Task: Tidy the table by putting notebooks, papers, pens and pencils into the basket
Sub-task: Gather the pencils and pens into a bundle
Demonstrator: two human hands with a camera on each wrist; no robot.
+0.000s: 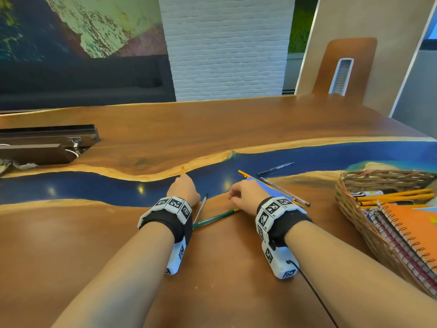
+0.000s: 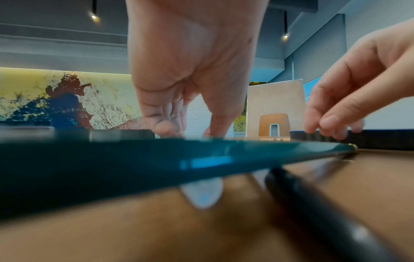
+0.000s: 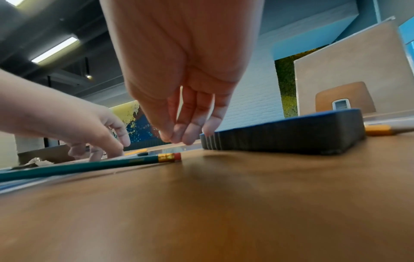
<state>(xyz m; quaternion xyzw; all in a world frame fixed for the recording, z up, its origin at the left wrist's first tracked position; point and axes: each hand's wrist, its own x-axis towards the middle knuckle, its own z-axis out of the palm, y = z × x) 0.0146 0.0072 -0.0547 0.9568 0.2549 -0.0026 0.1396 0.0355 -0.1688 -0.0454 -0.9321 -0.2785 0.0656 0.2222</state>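
My left hand [image 1: 183, 184] reaches down onto the blue strip of the table, fingertips and thumb apart, next to a yellow pencil [image 1: 182, 169] and holding nothing. My right hand [image 3: 183, 138] hovers with straight fingers just above the eraser end of a green pencil [image 3: 89, 165], beside a blue notebook [image 1: 268, 188]. A yellow pencil [image 1: 246, 174] and a clear pen [image 1: 285, 192] lie on that notebook; a black pen [image 1: 275, 168] lies beyond it. Another dark pen [image 1: 201, 208] lies by my left wrist. The wicker basket [image 1: 350, 209] at right holds spiral notebooks and yellow pencils.
An open cable hatch [image 1: 47, 143] is sunk into the table at far left. A chair back [image 1: 343, 67] stands behind the far edge. Bare wood lies between my forearms and the near edge.
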